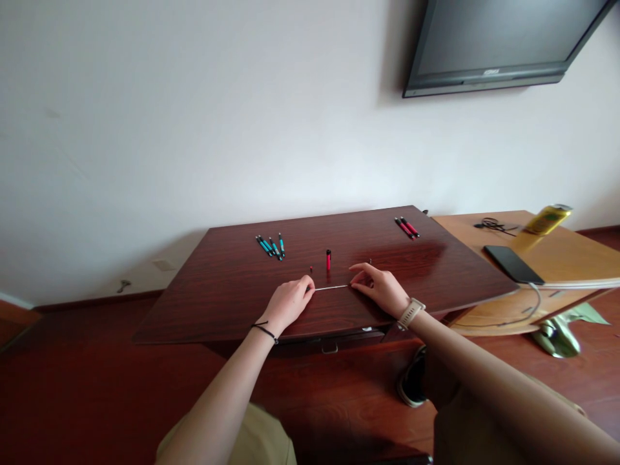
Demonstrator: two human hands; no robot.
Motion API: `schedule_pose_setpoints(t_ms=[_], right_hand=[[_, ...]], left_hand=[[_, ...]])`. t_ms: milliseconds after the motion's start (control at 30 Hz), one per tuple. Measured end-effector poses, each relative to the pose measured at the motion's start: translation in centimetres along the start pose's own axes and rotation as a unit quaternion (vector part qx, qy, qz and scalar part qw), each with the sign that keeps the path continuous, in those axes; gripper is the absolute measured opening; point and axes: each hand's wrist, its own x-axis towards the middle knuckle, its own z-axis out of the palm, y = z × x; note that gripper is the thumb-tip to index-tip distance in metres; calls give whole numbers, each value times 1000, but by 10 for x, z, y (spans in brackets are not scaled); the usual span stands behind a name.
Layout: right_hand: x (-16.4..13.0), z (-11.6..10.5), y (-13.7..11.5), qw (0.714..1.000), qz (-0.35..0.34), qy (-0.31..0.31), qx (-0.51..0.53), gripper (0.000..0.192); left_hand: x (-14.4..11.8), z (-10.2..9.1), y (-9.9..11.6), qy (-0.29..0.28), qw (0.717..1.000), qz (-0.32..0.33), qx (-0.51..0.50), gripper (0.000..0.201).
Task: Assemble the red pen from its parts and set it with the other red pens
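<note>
In the head view, the thin white rod (pixel 332 287) lies level at the centre of the frame, just above the dark wood-grain surface (pixel 217 290) or on it. The left hand (pixel 289 302) has its fingers pressed together, pinching the rod's left end. The right hand (pixel 382 292) has its thumb and a finger close together at the rod's dark right tip, the index finger lifted and reaching forward; whether they grip or merely touch cannot be told.

Pale lettering on the lower bezel of the television (pixel 501 39), upper right, is too small to read, as is any print on the yellow can (pixel 548 220), right.

The dark surface is glossy and streaked. A slim red barrel (pixel 328 261) stands upright beyond the rod, a tiny red piece (pixel 310 268) to its left. Slender teal-and-black pens (pixel 264 245) lie clustered left of centre, red-and-black pens (pixel 410 227) right of centre.
</note>
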Motion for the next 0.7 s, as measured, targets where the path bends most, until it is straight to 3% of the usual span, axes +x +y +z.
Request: schedule_pose_setpoints(t_ms=[133, 267, 700], right_hand=[[-5, -11, 4, 1000, -2, 11, 7, 38], [-9, -19, 11, 1000, -6, -16, 0, 40], [-9, -12, 5, 999, -6, -24, -38, 42]], left_hand=[[3, 1, 1, -5, 1000, 4, -2, 13], [3, 0, 2, -4, 1000, 5, -4, 13], [3, 5, 3, 2, 1000, 15, -7, 13]])
